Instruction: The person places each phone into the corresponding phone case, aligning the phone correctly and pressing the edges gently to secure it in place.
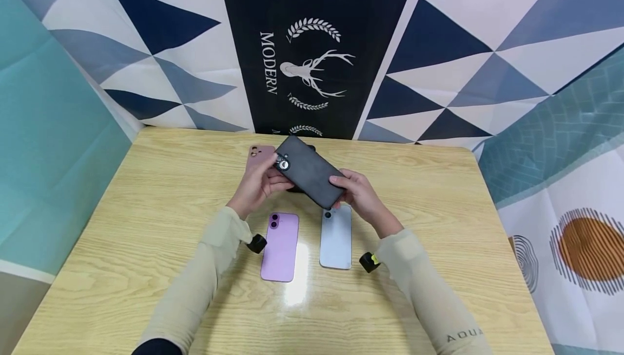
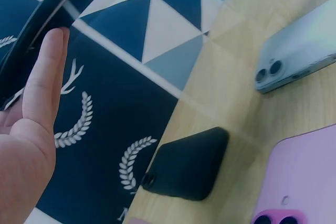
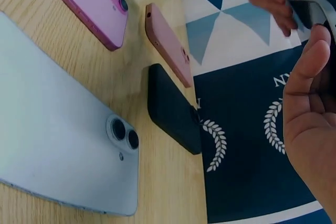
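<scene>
Above the table both hands hold a dark grey phone (image 1: 312, 173), tilted, its back with a round camera area facing up. My left hand (image 1: 255, 187) grips the camera end, thumb at the edge and fingers beneath. At the opposite end my right hand (image 1: 362, 195) holds the phone with its thumb across the back. The left wrist view shows the phone edge-on (image 2: 31, 40). A purple phone (image 1: 280, 249) and a pale blue phone (image 1: 336, 241) lie camera side up below the hands.
A black phone-shaped item (image 3: 173, 111) lies near the table's back edge, mostly covered by the held phone in the head view. Next to it is a pink phone case (image 3: 168, 45) with camera holes. A patterned cloth (image 1: 307, 68) hangs behind the wooden table (image 1: 424, 181).
</scene>
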`<state>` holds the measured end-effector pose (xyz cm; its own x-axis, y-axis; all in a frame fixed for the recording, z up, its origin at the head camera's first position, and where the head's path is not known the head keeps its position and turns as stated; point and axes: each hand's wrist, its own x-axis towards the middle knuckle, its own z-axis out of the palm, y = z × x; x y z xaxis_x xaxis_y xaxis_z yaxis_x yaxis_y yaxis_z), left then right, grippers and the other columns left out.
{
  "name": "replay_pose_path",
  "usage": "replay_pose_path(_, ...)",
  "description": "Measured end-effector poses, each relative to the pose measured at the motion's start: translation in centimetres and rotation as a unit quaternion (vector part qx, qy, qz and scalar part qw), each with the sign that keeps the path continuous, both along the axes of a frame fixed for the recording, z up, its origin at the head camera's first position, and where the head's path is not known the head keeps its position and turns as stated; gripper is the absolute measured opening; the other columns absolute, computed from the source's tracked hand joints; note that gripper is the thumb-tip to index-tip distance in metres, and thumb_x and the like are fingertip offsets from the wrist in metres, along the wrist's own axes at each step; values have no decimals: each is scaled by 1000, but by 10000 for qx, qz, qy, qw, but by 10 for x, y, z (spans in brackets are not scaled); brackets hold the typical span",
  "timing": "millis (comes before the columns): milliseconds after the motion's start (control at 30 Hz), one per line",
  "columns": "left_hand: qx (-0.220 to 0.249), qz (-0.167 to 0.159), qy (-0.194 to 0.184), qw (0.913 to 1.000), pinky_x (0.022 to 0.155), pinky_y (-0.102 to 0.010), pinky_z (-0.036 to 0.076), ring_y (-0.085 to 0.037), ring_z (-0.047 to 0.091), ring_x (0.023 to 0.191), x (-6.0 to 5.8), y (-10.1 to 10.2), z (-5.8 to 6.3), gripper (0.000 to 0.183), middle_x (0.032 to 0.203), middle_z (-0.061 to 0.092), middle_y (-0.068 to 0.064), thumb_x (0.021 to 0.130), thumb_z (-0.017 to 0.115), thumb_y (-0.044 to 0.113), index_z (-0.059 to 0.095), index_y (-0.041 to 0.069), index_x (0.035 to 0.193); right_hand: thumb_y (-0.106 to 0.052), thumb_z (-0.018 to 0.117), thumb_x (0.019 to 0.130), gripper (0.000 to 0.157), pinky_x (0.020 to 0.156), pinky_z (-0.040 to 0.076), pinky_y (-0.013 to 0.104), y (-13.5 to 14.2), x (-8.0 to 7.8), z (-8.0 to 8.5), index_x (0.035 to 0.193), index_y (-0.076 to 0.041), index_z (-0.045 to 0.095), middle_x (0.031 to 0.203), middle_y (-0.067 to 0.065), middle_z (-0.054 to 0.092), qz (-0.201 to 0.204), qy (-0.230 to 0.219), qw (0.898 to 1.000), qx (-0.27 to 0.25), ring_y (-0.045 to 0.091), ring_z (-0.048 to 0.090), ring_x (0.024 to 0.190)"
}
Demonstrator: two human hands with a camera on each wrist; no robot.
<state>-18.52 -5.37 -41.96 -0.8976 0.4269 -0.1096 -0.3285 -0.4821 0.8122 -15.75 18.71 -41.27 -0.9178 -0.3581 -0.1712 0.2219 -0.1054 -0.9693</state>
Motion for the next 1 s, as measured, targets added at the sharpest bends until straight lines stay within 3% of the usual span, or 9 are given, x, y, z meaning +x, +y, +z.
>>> replay_pose_path(133,113,-121,-48,9999,66,-31,59,-18,71,70,0,-8,4,38,78,73,-6,104,29,25,63,9,97,-12,43,96,17,48,45,22,2,1,3,84,-7,55,60,-3,60,189,-26,9998,31,10,53,46)
replay_pose_path(467,-559,-161,202,9981,67,-31,59,-16,71,68,2,-12,-1,32,76,72,-3,102,37,26,65,10,94,-13,45,95,14,46,43,21,1,2,7,88,-7,54,62,-4,60,322,-31,9995,44,8,53,47)
replay_pose_path(633,-833,89,323,9960,66,-29,59,-14,70,66,2,-10,-5,32,76,72,-1,101,40,31,59,6,101,-16,45,96,16,45,42,20,-1,1,6,90,-6,55,63,-4,60,280,-33,9996,26,8,52,47)
replay_pose_path(800,-974,444,382,9935,65,-28,58,-14,70,65,3,-7,-8,42,78,72,0,100,42,32,53,-7,112,-20,44,97,20,45,42,20,-1,0,3,91,-8,58,63,-4,61,102,26,9999,34,8,52,47)
replay_pose_path(1000,-989,855,416,9905,67,-32,58,-14,70,63,5,-3,-9,41,77,72,-1,100,43,30,55,-9,107,-27,44,97,23,46,44,20,-1,-1,-1,88,-12,59,62,-5,63,21,-39,9998,-208,8,54,48)
